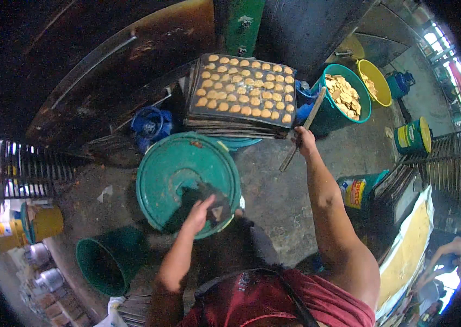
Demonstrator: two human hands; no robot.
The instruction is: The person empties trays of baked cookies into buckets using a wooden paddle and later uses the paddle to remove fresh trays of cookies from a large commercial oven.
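My right hand is closed around a long, thin wooden stick, held slanting beside a stack of dark baking trays. On the top tray lie rows of round golden cookies. My left hand, slightly blurred, is over a round green lid, with its fingers stretched apart. Next to those fingers is a dark, cloth-like piece; whether the hand touches it is unclear. Right of the trays, a teal bucket holds many flat golden cookies.
A yellow bucket with more cookies stands at the far right. Blue gas cylinders sit left of the trays. A dark green bin is at lower left. Stacked trays and a yellow sheet line the right side.
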